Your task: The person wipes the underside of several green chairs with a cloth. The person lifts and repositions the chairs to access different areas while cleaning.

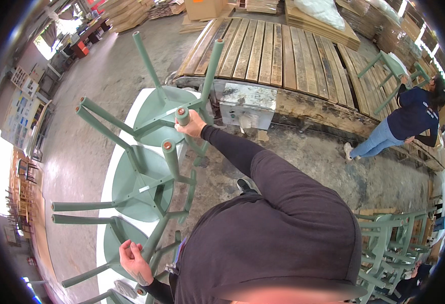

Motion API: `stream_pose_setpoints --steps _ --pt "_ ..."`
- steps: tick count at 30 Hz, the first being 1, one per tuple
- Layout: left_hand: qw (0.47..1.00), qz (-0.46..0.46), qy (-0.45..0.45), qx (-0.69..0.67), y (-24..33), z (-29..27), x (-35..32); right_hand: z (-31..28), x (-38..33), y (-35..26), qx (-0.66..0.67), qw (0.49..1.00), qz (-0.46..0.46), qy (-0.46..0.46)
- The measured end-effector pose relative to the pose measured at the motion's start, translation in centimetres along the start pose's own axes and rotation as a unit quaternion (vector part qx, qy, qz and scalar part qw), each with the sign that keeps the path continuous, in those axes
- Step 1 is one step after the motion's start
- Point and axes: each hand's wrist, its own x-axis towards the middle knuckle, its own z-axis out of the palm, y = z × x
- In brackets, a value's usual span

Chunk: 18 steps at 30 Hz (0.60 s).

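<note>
White tabletop [140, 216] | upturned green chairs [133, 175] — right hand [196, 124] grips leg [183, 116]

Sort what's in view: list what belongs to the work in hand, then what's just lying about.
In the work:
upturned green chairs
chair leg, gripped by the right hand
white surface under the chairs

Apparently just lying about:
flat cardboard stack, upper left
cardboard box
white plastic, top right
</note>
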Motion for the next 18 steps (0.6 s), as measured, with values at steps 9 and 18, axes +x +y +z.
stream_pose_setpoints --steps 9,18 --pt "1.000 0.004 0.018 0.000 0.2 0.4 -0.2 0.1 -0.2 -0.1 -0.014 1.000 -0.014 0.017" --pt "0.999 0.021 0.042 -0.019 -0.8 0.5 0.0 -0.1 -0.3 -0.8 0.011 1.000 -0.005 0.006"
